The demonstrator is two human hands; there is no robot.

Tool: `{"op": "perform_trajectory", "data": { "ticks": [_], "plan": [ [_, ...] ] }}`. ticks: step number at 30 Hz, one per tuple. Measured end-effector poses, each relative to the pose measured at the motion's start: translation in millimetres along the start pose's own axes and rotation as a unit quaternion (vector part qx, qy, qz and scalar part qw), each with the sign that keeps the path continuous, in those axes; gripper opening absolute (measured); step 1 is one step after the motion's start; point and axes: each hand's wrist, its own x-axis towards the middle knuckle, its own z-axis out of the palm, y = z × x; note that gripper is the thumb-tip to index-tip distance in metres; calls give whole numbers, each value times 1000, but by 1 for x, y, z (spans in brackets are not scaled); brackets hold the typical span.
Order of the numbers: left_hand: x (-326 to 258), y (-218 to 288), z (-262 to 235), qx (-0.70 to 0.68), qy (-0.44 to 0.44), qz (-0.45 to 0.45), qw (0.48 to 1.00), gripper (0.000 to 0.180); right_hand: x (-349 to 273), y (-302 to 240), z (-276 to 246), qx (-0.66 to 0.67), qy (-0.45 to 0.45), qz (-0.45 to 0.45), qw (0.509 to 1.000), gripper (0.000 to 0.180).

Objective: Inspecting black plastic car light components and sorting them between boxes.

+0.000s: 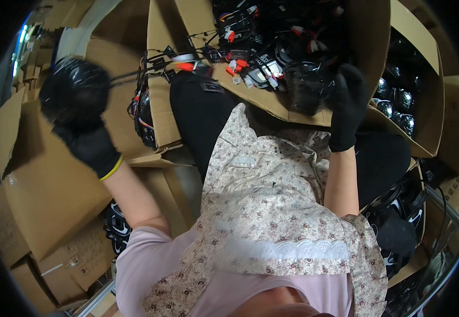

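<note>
My left hand, in a black glove with a yellow cuff edge, is raised at the left and closed round a black round part wrapped in clear film. Dark cables stretch from that part toward the carton at the centre. My right hand, also black-gloved, is upright at the carton's near right corner with its fingers loosely bent. Beside its palm sits a second film-wrapped black part; whether they touch I cannot tell. Loose cables with red and white connectors lie in front of it.
The open carton before my knees holds several black parts and cables. Another carton at the right contains wrapped round parts. A large brown carton stands at the left, with black parts below it. More black items fill a box at the lower right.
</note>
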Motion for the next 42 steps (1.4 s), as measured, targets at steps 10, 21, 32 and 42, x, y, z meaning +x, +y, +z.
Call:
{"op": "perform_trajectory", "data": {
  "ticks": [10, 21, 32, 42],
  "plan": [
    [48, -55, -192, 255, -59, -205, 943, 36, 3, 3, -26, -446, -280, -263, 808, 54],
    [24, -184, 133, 449, -406, 129, 786, 30, 0, 22, -25, -590, -357, -239, 684, 68],
    [175, -360, 235, 646, -323, 305, 620, 36, 7, 27, -20, -543, -352, -257, 718, 67],
    [134, -292, 218, 627, -451, 217, 597, 34, 3, 30, -36, -548, -318, -252, 731, 61]
  ]
}}
